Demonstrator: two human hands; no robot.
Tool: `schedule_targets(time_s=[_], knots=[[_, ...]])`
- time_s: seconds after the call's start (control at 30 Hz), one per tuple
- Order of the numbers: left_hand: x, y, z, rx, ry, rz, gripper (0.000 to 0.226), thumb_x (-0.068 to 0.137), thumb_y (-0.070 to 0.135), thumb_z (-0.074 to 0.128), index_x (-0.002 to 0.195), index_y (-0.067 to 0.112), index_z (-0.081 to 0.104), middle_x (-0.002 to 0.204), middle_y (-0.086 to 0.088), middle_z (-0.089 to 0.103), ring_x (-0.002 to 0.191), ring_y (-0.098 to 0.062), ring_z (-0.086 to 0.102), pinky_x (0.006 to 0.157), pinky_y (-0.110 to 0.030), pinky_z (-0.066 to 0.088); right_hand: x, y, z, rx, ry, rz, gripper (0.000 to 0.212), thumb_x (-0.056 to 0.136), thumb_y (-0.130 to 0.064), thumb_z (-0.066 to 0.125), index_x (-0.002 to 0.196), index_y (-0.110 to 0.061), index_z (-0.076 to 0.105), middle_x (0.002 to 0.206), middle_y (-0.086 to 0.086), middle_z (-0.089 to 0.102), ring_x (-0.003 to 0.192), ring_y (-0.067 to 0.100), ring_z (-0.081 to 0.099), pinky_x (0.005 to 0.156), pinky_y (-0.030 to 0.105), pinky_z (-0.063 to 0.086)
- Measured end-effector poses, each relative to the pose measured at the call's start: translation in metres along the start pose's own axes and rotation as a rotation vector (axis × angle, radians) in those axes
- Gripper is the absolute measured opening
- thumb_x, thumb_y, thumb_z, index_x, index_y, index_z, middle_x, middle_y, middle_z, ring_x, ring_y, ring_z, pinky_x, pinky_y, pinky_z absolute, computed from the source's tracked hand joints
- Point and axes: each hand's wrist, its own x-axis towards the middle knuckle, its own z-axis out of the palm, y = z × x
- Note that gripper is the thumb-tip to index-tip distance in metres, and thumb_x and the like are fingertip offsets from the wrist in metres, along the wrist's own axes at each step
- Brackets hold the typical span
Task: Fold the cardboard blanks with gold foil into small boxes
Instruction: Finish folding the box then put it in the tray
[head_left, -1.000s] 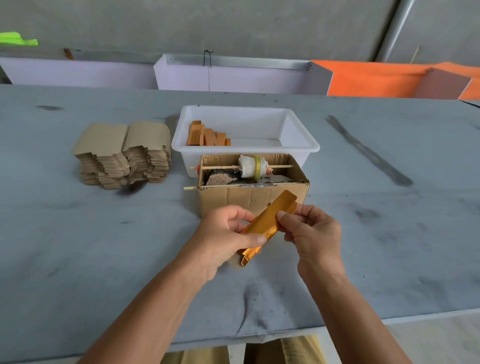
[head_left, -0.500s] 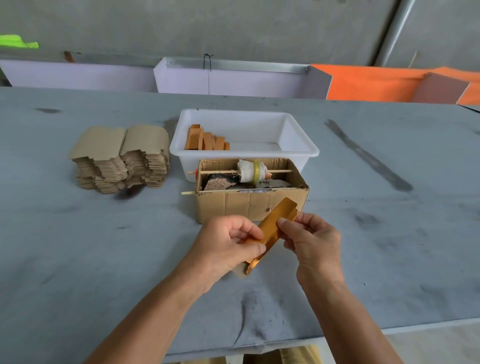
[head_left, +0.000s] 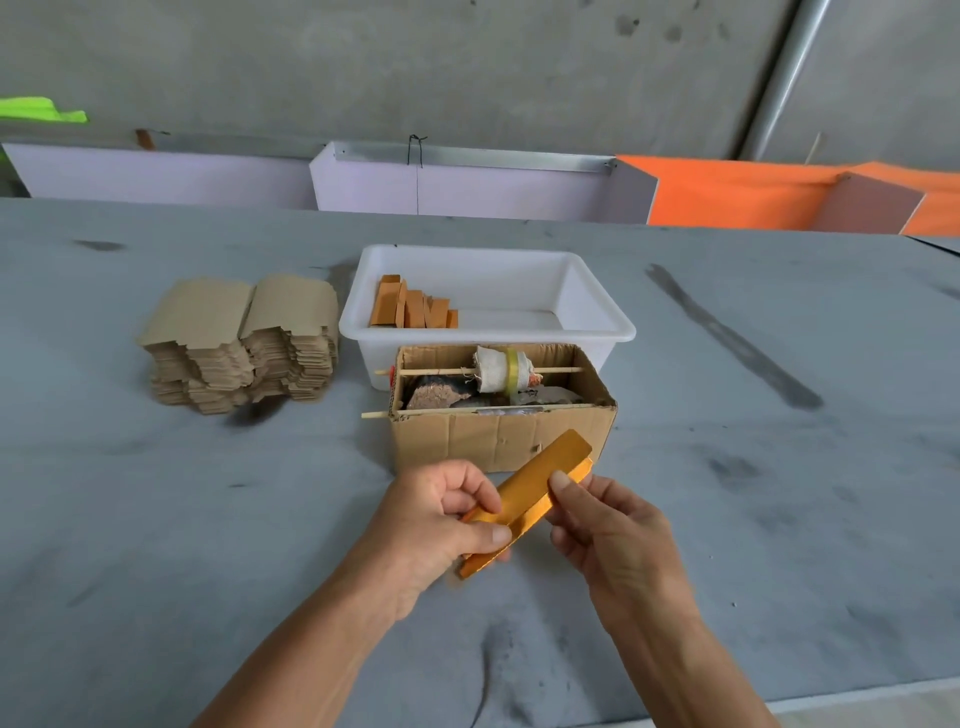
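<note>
Head view: both hands hold one gold-foil blank (head_left: 530, 493) above the grey table (head_left: 156, 519), just in front of an open cardboard box (head_left: 498, 441). The left hand (head_left: 441, 525) is clamped on the blank's lower end, thumb pressed on top and the curled fingers (head_left: 475, 493) closed behind it. The right hand (head_left: 608, 530) pinches the middle of the blank's near edge, thumb tip (head_left: 560, 480) on the foil face, the other fingers folded together beneath. The blank is tilted, its upper end rising toward the box. Behind the box stands a white tub (head_left: 597, 312) holding a row of gold pieces (head_left: 413, 309) at its left side. A stack of brown blanks (head_left: 244, 343) lies on the table to the left, well apart from the hands.
</note>
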Motion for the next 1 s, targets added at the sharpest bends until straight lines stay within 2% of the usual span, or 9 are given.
schedule_targets(time_s=[0.17, 0.27, 0.4, 0.5, 0.6, 0.7, 0.77, 0.87, 1.0], knots=[[0.002, 0.003, -0.002, 0.025, -0.039, -0.017, 0.027, 0.076, -0.009, 0.07, 0.085, 0.009, 0.053, 0.069, -0.008, 0.072, 0.061, -0.024, 0.07, 0.057, -0.031, 0.053, -0.006, -0.002, -0.001, -0.065, -0.13, 0.081, 0.015, 0.057, -0.011, 0.075, 0.07, -0.007, 0.069, 0.068, 0.009, 0.067, 0.057, 0.016, 0.06, 0.047, 0.021, 0.049], [0.003, 0.005, 0.002, -0.02, -0.035, -0.024, 0.033, 0.075, -0.009, 0.07, 0.095, 0.011, 0.053, 0.069, -0.007, 0.072, 0.058, -0.02, 0.068, 0.05, -0.024, 0.05, -0.005, 0.0, 0.0, -0.062, -0.076, 0.065, 0.009, 0.066, -0.001, 0.074, 0.072, -0.004, 0.068, 0.066, 0.01, 0.064, 0.053, 0.014, 0.06, 0.045, 0.02, 0.048], [0.001, 0.002, 0.005, -0.323, 0.086, -0.059, 0.054, 0.057, 0.008, 0.08, 0.106, 0.009, 0.057, 0.077, -0.009, 0.073, 0.062, -0.024, 0.069, 0.055, -0.024, 0.054, -0.002, 0.002, 0.002, 0.041, 0.031, 0.022, 0.007, 0.075, 0.004, 0.07, 0.075, -0.001, 0.065, 0.062, 0.006, 0.062, 0.05, 0.01, 0.061, 0.045, 0.018, 0.048], [-0.007, -0.007, 0.014, -0.484, 0.113, -0.072, 0.065, 0.042, 0.015, 0.081, 0.103, 0.006, 0.061, 0.076, -0.01, 0.071, 0.067, -0.022, 0.068, 0.057, -0.027, 0.056, -0.002, 0.004, 0.006, 0.142, 0.084, 0.008, 0.009, 0.077, 0.004, 0.069, 0.074, -0.003, 0.065, 0.06, 0.004, 0.062, 0.051, 0.01, 0.063, 0.045, 0.017, 0.048], [-0.014, -0.015, 0.029, -0.475, 0.133, -0.072, 0.05, 0.042, 0.009, 0.088, 0.088, 0.006, 0.07, 0.074, -0.008, 0.072, 0.064, -0.015, 0.067, 0.055, -0.026, 0.055, -0.005, 0.009, 0.012, 0.25, 0.108, 0.015, 0.019, 0.076, 0.006, 0.069, 0.064, -0.006, 0.06, 0.056, 0.004, 0.059, 0.049, 0.012, 0.06, 0.045, 0.017, 0.048], [-0.01, -0.015, 0.041, -0.581, 0.256, -0.082, 0.002, 0.065, 0.005, 0.077, 0.065, 0.005, 0.074, 0.062, -0.008, 0.068, 0.051, -0.011, 0.061, 0.048, -0.021, 0.051, -0.01, 0.013, 0.021, 0.319, 0.105, 0.023, 0.027, 0.075, 0.006, 0.069, 0.057, -0.009, 0.055, 0.051, 0.003, 0.057, 0.045, 0.011, 0.057, 0.043, 0.018, 0.048], [-0.006, -0.017, 0.044, -0.619, 0.35, -0.079, 0.016, 0.073, 0.003, 0.072, 0.057, 0.006, 0.073, 0.055, -0.005, 0.063, 0.047, -0.009, 0.055, 0.044, -0.019, 0.048, -0.011, 0.012, 0.025, 0.325, 0.098, 0.028, 0.02, 0.077, 0.006, 0.068, 0.063, -0.006, 0.058, 0.054, 0.004, 0.059, 0.048, 0.01, 0.06, 0.044, 0.017, 0.048], [-0.005, -0.016, 0.047, -0.685, 0.436, -0.071, 0.007, 0.073, 0.006, 0.073, 0.068, 0.003, 0.069, 0.057, -0.006, 0.063, 0.047, -0.01, 0.052, 0.043, -0.02, 0.045, -0.014, 0.012, 0.027, 0.335, 0.09, 0.048, 0.012, 0.078, 0.005, 0.068, 0.071, -0.003, 0.061, 0.056, 0.005, 0.062, 0.049, 0.01, 0.061, 0.045, 0.016, 0.049], [-0.003, -0.018, 0.046, -0.716, 0.491, -0.076, 0.01, 0.074, 0.009, 0.073, 0.071, 0.004, 0.066, 0.06, -0.009, 0.065, 0.047, -0.011, 0.053, 0.042, -0.021, 0.045, -0.017, 0.014, 0.029, 0.347, 0.08, 0.067, 0.009, 0.076, 0.004, 0.069, 0.073, -0.001, 0.062, 0.058, 0.007, 0.063, 0.048, 0.011, 0.061, 0.044, 0.017, 0.049]])
